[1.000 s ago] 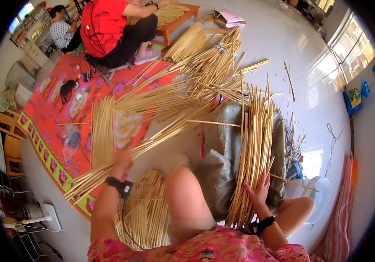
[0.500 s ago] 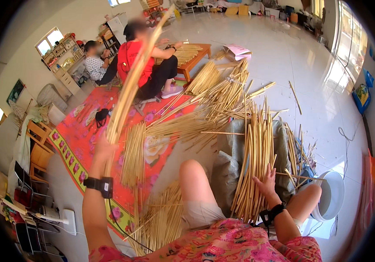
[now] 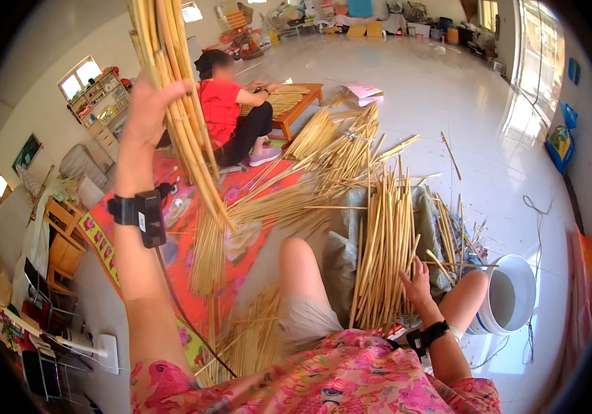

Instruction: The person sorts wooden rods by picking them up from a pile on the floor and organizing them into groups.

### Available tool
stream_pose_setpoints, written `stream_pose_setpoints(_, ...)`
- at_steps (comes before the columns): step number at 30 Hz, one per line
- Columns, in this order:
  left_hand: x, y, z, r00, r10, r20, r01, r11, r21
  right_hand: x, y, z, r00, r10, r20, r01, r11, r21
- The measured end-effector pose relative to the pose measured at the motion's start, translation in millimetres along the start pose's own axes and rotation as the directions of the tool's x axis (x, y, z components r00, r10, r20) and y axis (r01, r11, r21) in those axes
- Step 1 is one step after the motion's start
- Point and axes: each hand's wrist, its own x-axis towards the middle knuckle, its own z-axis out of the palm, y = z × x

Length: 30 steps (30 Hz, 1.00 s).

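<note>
Left fingers [image 3: 177, 88] tight round one stick bundle [image 3: 191, 131], right fingers [image 3: 418, 270] spread against a second bundle [image 3: 384, 241]

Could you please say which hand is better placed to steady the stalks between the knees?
Probably the right hand, beside that bundle; the left hand is raised, holding other stalks.

Your left forearm [image 3: 143, 269] stands nearly upright in the view; the left hand [image 3: 145, 110], held high, closes in a grip, its thumb pointing right. Your right forearm [image 3: 450, 357], bent at the elbow, slants up and leftward from the lower edge; the right hand [image 3: 417, 284], set much lower, has its fingers parted and slightly curved.
</note>
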Motion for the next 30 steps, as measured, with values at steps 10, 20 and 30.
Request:
stream_pose_setpoints(10,13,3,109,0.99,0.002,0.144,0.067,0.881,-0.469,-6,-38,-46,0.998,-0.049,-0.037,0.055,0.985,0.164)
stream_pose_setpoints(20,-68,-46,262,0.919,-0.042,0.392,0.307,0.699,-0.646,6,-168,-97,0.927,-0.367,-0.072,0.334,0.724,0.603)
stream_pose_setpoints(30,-128,-80,313,0.893,-0.104,0.438,0.402,0.624,-0.67,19,-169,-46,0.916,-0.37,-0.154,0.398,0.793,0.462)
